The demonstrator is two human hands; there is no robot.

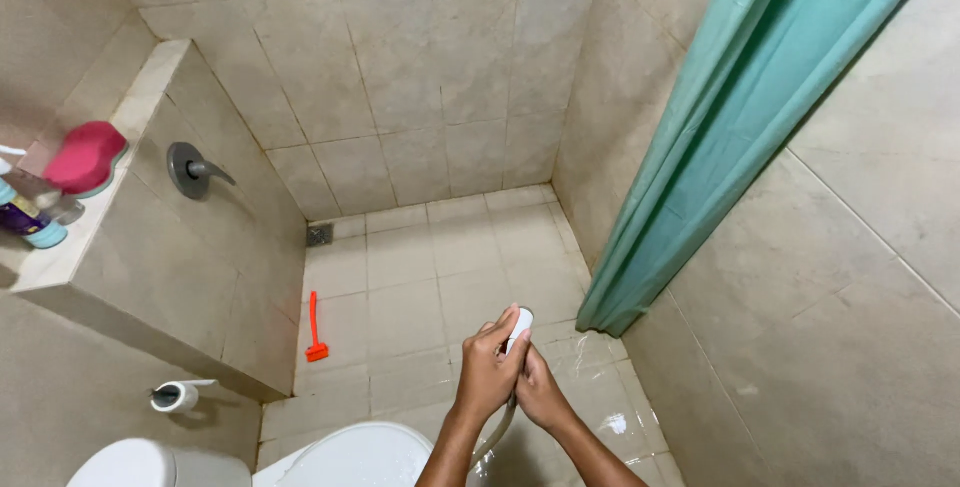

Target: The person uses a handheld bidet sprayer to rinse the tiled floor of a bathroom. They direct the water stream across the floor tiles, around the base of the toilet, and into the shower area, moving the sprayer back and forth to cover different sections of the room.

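Both of our hands meet low in the middle of the view: our left hand (488, 367) is wrapped around the white hand sprayer (519, 326), fingers curled over its body, and our right hand (541, 393) closes in just beneath it, touching the left and cupping the lower part of the same handle. The sprayer's long axis runs up and slightly right, away from us, its rounded white tip poking out above the left fingers and aimed toward the floor ahead. Its grey hose (497, 427) drops from under our hands toward the toilet. The left hand sits higher on the handle and nearer the head.

Smooth, glossy white, the toilet bowl (350, 455) curves just below our forearms. Around it, the beige tiled floor (400, 277) is matte and dry farther off but shiny and wet near our hands. An orange brush (315, 329) lies well apart to the left, lengthwise along the low wall, and a small square drain (319, 235) sits in the far corner. To the right, the teal shower curtain (720, 127) hangs in soft folds. On the left ledge (110, 177) rest a pink sponge (85, 157) and bottles (30, 212); a metal valve handle (192, 169) and a toilet paper roll (176, 397) are mounted below.
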